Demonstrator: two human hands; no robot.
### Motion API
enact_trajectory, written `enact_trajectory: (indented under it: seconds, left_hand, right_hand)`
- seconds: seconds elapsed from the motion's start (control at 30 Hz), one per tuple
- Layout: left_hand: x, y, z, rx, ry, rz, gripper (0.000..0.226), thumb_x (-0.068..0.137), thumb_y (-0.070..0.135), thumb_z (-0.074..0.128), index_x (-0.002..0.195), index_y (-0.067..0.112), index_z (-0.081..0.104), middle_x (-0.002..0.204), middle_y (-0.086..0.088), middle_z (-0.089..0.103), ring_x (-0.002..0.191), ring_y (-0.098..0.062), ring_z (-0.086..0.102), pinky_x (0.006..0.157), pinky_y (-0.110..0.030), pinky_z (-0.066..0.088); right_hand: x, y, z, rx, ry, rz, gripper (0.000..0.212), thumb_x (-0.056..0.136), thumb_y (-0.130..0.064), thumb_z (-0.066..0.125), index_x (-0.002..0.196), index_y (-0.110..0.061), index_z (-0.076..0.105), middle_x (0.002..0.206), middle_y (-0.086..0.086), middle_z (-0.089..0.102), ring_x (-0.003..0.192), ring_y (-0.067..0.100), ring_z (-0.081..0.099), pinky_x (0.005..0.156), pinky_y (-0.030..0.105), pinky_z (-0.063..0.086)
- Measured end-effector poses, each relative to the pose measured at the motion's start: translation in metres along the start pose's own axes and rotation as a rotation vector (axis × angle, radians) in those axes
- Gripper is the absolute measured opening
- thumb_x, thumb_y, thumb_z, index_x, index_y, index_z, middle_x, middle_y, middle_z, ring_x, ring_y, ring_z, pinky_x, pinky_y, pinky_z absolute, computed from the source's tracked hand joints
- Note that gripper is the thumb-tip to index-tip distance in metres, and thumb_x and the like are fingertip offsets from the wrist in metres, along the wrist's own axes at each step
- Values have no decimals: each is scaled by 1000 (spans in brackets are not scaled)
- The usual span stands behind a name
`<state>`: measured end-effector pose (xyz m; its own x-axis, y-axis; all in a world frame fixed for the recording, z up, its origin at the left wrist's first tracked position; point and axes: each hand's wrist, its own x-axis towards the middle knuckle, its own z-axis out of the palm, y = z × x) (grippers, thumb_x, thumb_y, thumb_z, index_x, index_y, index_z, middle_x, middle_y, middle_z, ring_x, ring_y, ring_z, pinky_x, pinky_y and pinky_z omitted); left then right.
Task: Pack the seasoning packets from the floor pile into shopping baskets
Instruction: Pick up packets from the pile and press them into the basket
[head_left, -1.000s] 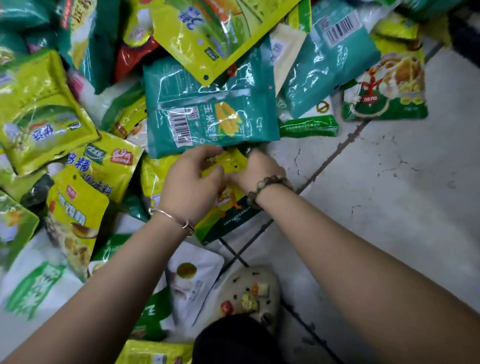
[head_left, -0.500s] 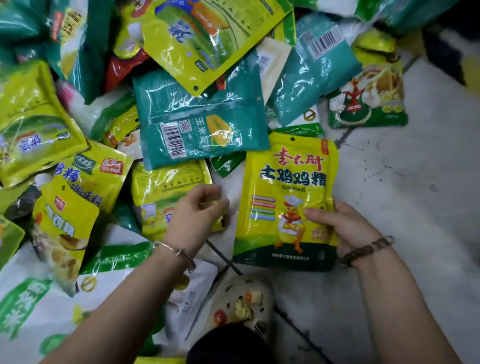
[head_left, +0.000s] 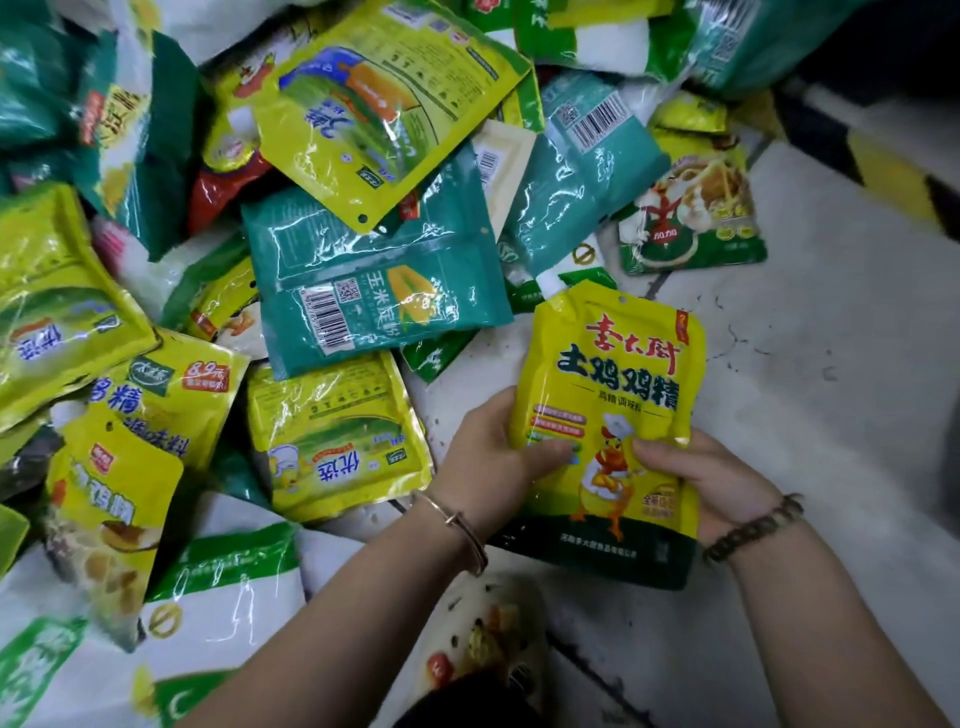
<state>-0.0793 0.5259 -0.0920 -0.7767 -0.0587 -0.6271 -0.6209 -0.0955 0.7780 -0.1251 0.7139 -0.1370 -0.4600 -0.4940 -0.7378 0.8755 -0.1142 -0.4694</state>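
Observation:
A yellow chicken-seasoning packet (head_left: 613, 384) with red and blue lettering and a cartoon chicken is held upright above the floor. My left hand (head_left: 493, 457) grips its left edge, thumb across the front. My right hand (head_left: 711, 478) grips its lower right edge, thumb on the front. A pile of seasoning packets (head_left: 260, 260) in yellow, teal, green and white covers the floor to the left and above. A teal corn-starch packet (head_left: 379, 291) lies just left of the held one. No shopping basket is in view.
Grey cracked floor tiles (head_left: 831, 389) lie to the right. A black-and-yellow striped edge (head_left: 883, 171) runs along the upper right. My shoe (head_left: 488, 639), pale with charms, rests on the floor below the hands. A green-and-yellow packet (head_left: 696, 208) lies apart at the pile's right edge.
The yellow packet came out of the pile, first in my right hand alone. My left hand has left the pile and taken the packet's left edge, so both hands hold it.

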Motion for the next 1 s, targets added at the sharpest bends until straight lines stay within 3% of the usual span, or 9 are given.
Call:
enact_trajectory:
  seconds: [0.13, 0.23, 0.3, 0.37, 0.43, 0.57, 0.77, 0.9, 1.0]
  left_hand:
    - [9, 6, -14, 192, 234, 203, 28, 82, 1, 66, 98, 23, 59, 94, 8, 65, 77, 2, 61, 75, -20, 50]
    - [23, 5, -52, 774, 624, 484, 44, 77, 6, 65, 120, 11, 57, 120, -4, 57, 111, -21, 53, 96, -30, 38]
    - [36, 0, -78, 1095, 726, 441, 67, 72, 11, 65, 136, 10, 44, 143, -17, 38, 132, -36, 35, 107, -47, 28]
    - [49, -3, -96, 1268, 710, 317, 86, 74, 15, 68, 148, 18, 23, 155, -17, 13, 143, -36, 11, 113, -52, 10]
    - [61, -4, -106, 1362, 699, 317, 94, 77, 19, 68, 151, 21, 9, 157, -16, 2, 144, -35, 2, 113, -53, 3]
    - [76, 3, -114, 1426, 714, 321, 85, 83, 18, 62, 150, 20, 11, 155, -20, 9, 144, -37, 4, 112, -57, 3]
    - [67, 22, -121, 1377, 653, 440, 65, 84, 5, 57, 144, 14, 34, 147, -24, 32, 135, -46, 28, 107, -56, 28]
    - [41, 36, -108, 1260, 629, 508, 56, 83, 5, 57, 136, 18, 48, 139, -11, 50, 119, -39, 50, 87, -47, 45]
    - [12, 40, -89, 1195, 567, 661, 53, 74, 3, 53, 125, 13, 59, 116, -19, 65, 93, -44, 64, 71, -47, 51]
  right_hand:
    - [6, -2, 8, -34, 38, -58, 80, 12, -32, 96, 87, -13, 75, 93, 14, 73, 78, 29, 71, 58, 39, 57]
    - [6, -3, 13, -36, 42, -89, 69, 14, -31, 96, 79, -17, 77, 87, 12, 74, 73, 26, 72, 55, 36, 57]
    - [7, -1, 13, -58, 77, -85, 54, 35, -25, 92, 85, -14, 75, 86, 10, 74, 73, 25, 71, 58, 39, 59]
    - [8, 0, 14, -77, 155, -90, 43, 56, -15, 75, 98, -12, 68, 89, 9, 74, 78, 26, 71, 72, 44, 58]
    - [8, 2, 16, -103, 202, -81, 43, 59, -15, 70, 102, -11, 66, 94, 10, 73, 85, 28, 69, 81, 46, 55]
    - [7, 3, 19, -108, 203, -79, 39, 59, -16, 71, 98, -13, 66, 90, 8, 74, 79, 23, 71, 76, 40, 57]
    - [5, -3, 20, -96, 183, -108, 35, 59, -13, 69, 93, -13, 66, 82, 5, 74, 70, 19, 71, 63, 33, 59]
    - [0, -11, 15, -124, 195, -141, 36, 59, -13, 69, 95, -14, 66, 84, 5, 74, 72, 20, 71, 69, 36, 59]
    - [-7, -19, 8, -138, 195, -168, 41, 59, -12, 69, 100, -13, 66, 84, 5, 74, 73, 20, 71, 68, 37, 59]
